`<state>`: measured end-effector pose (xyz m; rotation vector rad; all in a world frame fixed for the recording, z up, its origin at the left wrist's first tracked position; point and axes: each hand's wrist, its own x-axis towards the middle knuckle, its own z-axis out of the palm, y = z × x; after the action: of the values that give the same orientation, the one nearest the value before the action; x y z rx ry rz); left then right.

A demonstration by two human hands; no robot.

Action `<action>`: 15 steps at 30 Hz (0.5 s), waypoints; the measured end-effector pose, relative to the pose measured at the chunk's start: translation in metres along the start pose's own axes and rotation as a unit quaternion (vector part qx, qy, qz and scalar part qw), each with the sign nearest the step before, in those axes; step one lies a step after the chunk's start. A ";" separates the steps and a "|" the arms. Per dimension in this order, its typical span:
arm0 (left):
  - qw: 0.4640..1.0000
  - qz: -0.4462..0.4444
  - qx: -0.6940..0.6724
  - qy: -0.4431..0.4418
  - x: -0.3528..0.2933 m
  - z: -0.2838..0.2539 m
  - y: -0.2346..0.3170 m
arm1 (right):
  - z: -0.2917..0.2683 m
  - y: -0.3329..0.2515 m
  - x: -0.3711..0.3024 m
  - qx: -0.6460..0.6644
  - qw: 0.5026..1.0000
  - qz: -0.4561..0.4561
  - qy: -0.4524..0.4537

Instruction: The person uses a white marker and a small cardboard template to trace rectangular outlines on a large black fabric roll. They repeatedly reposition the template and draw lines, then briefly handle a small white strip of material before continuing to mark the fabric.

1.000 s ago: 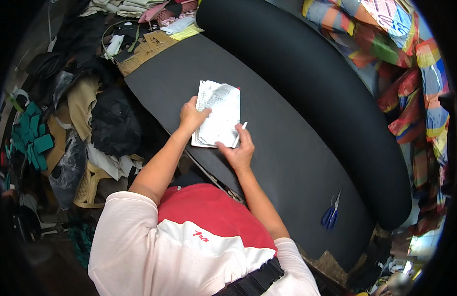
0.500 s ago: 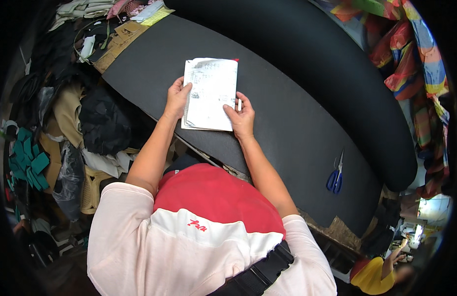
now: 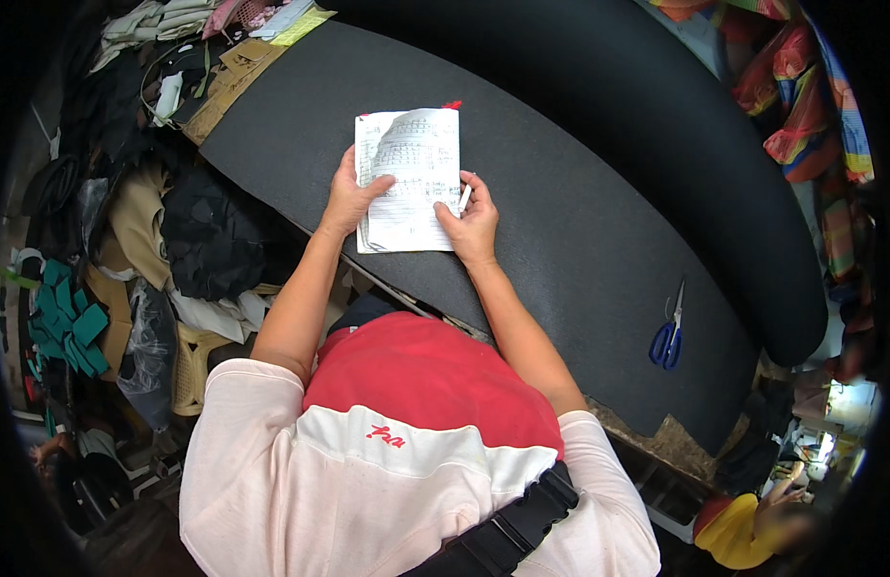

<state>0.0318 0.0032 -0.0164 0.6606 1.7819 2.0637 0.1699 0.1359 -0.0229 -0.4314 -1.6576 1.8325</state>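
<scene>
Between my two hands is a white notebook [image 3: 409,216], held above the black sheet [image 3: 551,231]. Its visible page carries handwriting and rows of ruled lines, and the upper left of the page curls. A bit of red shows at its top right corner. My left hand [image 3: 353,200] grips the left edge, thumb lying across the page. With the thumb over the lower right edge, my right hand [image 3: 475,226] holds the other side. A short white stick [image 3: 465,198], perhaps chalk, is tucked between the right hand's fingers.
Blue-handled scissors [image 3: 667,338] lie on the sheet to the right. A thick black roll [image 3: 599,125] spans the far side. Fabric scraps [image 3: 209,231] and teal pieces [image 3: 68,317] pile up at left. Another person in yellow [image 3: 738,534] is at lower right.
The notebook shows a different page, with more ruled lines and writing. My left thumb has moved further in over the paper. The view has shifted slightly.
</scene>
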 end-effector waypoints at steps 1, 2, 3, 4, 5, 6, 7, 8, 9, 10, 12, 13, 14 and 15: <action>1.000 -0.001 -0.006 0.006 -0.001 0.002 0.001 | 0.000 -0.001 -0.001 0.008 1.000 0.000 0.001; 1.000 -0.012 -0.012 0.004 -0.001 0.002 0.001 | 0.000 -0.002 -0.001 0.016 1.000 0.000 0.001; 1.000 0.001 -0.029 -0.004 0.000 0.002 0.001 | 0.001 -0.002 -0.001 0.026 1.000 -0.006 0.001; 0.998 -0.035 -0.052 -0.002 0.001 0.000 0.000 | 0.001 -0.003 -0.001 0.028 1.000 0.001 0.001; 0.995 -0.048 -0.084 -0.005 0.002 -0.002 0.000 | 0.001 -0.003 -0.001 0.032 1.000 0.001 0.001; 0.991 -0.066 -0.117 -0.006 0.004 -0.005 -0.001 | 0.001 -0.004 -0.001 0.035 0.999 0.001 0.001; 0.989 -0.068 -0.129 -0.015 0.006 -0.007 -0.003 | 0.001 -0.004 -0.002 0.040 0.999 0.000 0.000; 0.987 -0.076 -0.141 -0.021 0.007 -0.009 -0.004 | 0.001 -0.004 -0.002 0.045 0.999 -0.002 -0.002; 0.984 -0.092 -0.151 -0.022 0.008 -0.011 -0.005 | 0.001 -0.004 -0.002 0.049 0.999 -0.004 -0.003; 0.984 -0.082 -0.158 -0.028 0.009 -0.011 -0.006 | 0.000 -0.005 -0.002 0.049 0.999 -0.003 -0.006; 0.982 -0.081 -0.170 -0.033 0.009 -0.012 -0.007 | 0.000 -0.005 -0.003 0.050 0.999 -0.001 -0.011; 0.981 -0.084 -0.171 -0.031 0.009 -0.012 -0.007 | -0.001 -0.004 -0.003 0.053 0.999 -0.004 -0.011; 0.980 -0.087 -0.175 -0.033 0.009 -0.013 -0.007 | -0.001 -0.004 -0.002 0.056 0.998 -0.008 -0.011; 0.979 -0.088 -0.181 -0.036 0.009 -0.013 -0.007 | -0.001 -0.003 -0.002 0.060 0.998 -0.017 -0.013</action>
<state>0.0172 -0.0017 -0.0234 0.4465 1.3222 2.1330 0.1728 0.1352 -0.0202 -0.3284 -1.5534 1.9080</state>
